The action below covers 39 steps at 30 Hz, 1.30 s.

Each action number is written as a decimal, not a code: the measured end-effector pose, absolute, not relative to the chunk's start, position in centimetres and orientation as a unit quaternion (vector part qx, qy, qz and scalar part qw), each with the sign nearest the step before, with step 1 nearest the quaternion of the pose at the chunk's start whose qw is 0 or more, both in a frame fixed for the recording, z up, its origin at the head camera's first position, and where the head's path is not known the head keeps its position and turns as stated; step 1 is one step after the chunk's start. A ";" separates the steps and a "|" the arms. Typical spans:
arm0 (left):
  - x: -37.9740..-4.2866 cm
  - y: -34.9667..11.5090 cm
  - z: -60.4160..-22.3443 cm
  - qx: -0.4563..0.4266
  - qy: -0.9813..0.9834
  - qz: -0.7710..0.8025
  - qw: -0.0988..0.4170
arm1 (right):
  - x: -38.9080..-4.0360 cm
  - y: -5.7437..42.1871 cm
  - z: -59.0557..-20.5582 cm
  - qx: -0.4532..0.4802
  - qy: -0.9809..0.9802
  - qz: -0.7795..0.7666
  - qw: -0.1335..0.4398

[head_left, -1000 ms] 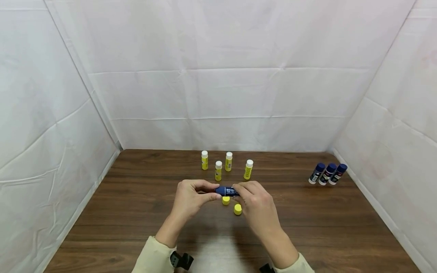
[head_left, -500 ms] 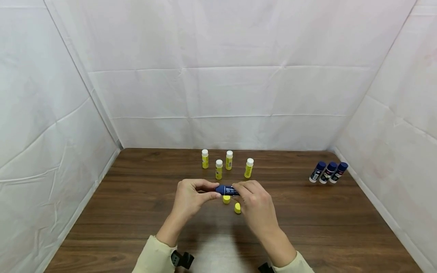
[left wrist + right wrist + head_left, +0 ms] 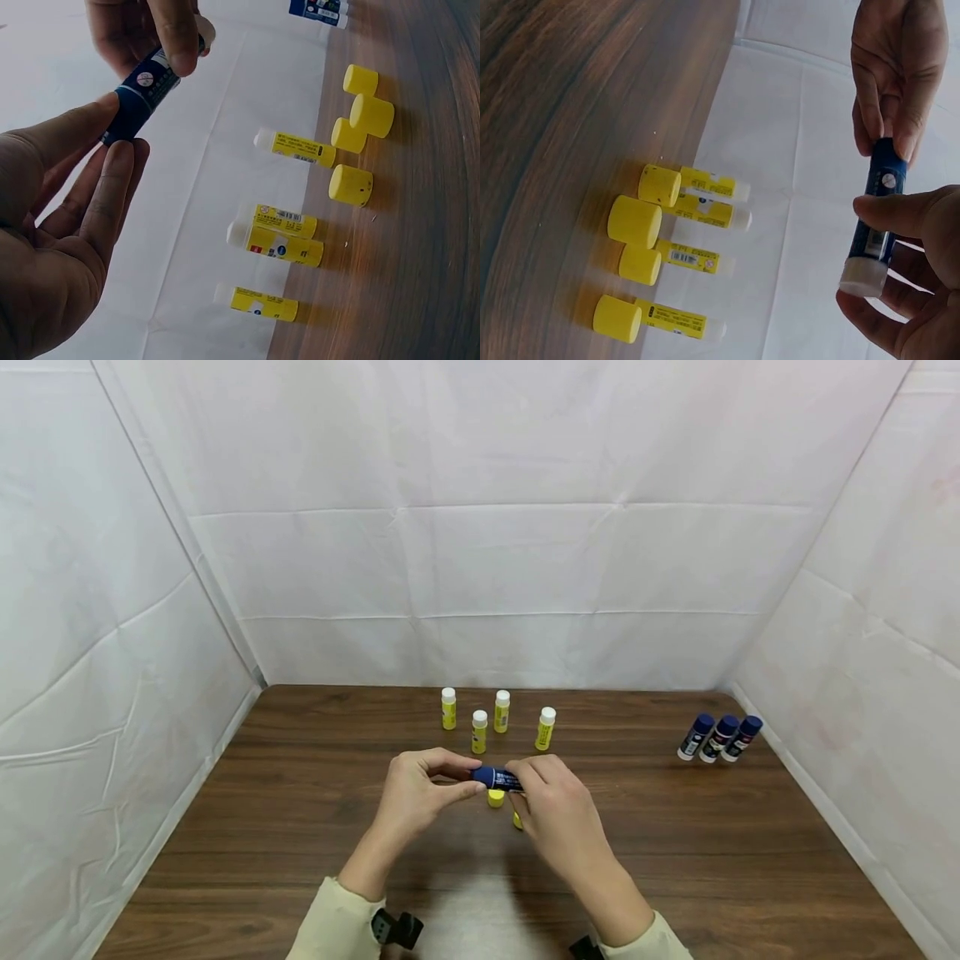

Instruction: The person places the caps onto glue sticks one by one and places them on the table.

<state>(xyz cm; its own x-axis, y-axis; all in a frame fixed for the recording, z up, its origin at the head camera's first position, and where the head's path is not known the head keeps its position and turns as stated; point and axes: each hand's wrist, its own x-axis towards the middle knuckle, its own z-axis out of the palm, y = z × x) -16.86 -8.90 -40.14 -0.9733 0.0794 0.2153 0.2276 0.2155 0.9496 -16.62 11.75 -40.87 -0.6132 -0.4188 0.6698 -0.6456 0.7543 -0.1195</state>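
Note:
A dark blue glue stick (image 3: 495,778) is held in the air between both hands, lying roughly crosswise in the head view. My left hand (image 3: 416,793) pinches its blue cap end between thumb and fingers. On the body toward the other end, my right hand (image 3: 558,810) has its thumb and fingers. The right wrist view shows the white base (image 3: 864,276) of this glue stick by the right fingers. The cap is on the stick. Below the hands, yellow caps (image 3: 496,799) stand on the table, partly hidden by the hands in the head view.
Several yellow glue sticks (image 3: 545,729) with white ends stand upright behind the hands. Three blue glue sticks (image 3: 718,739) stand close together at the far right. Several yellow caps (image 3: 634,221) show in both wrist views. White cloth walls (image 3: 480,568) surround the wooden table (image 3: 315,827).
My right hand has shifted very slightly left and now covers more of the nearer yellow cap. Both hands keep hold of the blue glue stick.

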 end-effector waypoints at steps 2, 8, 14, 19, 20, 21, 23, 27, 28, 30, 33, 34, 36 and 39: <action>-16.8 -8.8 -40.1 -0.102 -0.774 -0.622 0.057 | -16.6 11.7 -40.9 0.306 -0.881 0.175 0.315; -16.9 -8.6 -40.2 -0.111 -0.766 -0.630 0.059 | -16.6 11.3 -40.9 0.310 -0.878 0.177 0.320; -17.1 -8.2 -40.6 -0.128 -0.754 -0.642 0.050 | -16.7 10.5 -41.0 0.329 -0.864 0.184 0.333; -17.1 -8.0 -40.7 -0.130 -0.751 -0.646 0.048 | -16.6 10.2 -41.2 0.321 -0.859 0.191 0.350; -17.1 -8.0 -40.7 -0.131 -0.751 -0.646 0.048 | -16.6 10.2 -41.2 0.319 -0.859 0.192 0.351; -17.0 -7.9 -40.6 -0.131 -0.751 -0.646 0.048 | -16.6 10.2 -41.3 0.318 -0.859 0.194 0.351; -17.0 -7.9 -40.7 -0.129 -0.752 -0.644 0.047 | -16.5 10.2 -41.4 0.315 -0.862 0.195 0.347; -17.0 -7.8 -40.9 -0.126 -0.757 -0.639 0.050 | -16.5 10.5 -41.5 0.308 -0.872 0.195 0.327; -17.0 -7.8 -40.9 -0.126 -0.760 -0.636 0.052 | -16.4 10.6 -41.4 0.305 -0.875 0.197 0.321; -17.0 -7.8 -40.8 -0.125 -0.767 -0.627 0.056 | -16.5 10.9 -41.3 0.299 -0.882 0.202 0.303; -16.9 -7.9 -40.8 -0.120 -0.785 -0.604 0.065 | -16.5 11.4 -41.1 0.281 -0.895 0.217 0.271; -16.9 -8.0 -40.8 -0.119 -0.790 -0.597 0.067 | -16.6 11.6 -41.1 0.271 -0.900 0.222 0.259; -17.0 -8.1 -40.8 -0.116 -0.800 -0.585 0.072 | -16.6 12.1 -41.1 0.250 -0.910 0.234 0.235; -17.1 -8.3 -40.8 -0.107 -0.809 -0.574 0.071 | -16.9 12.9 -41.2 0.219 -0.918 0.259 0.204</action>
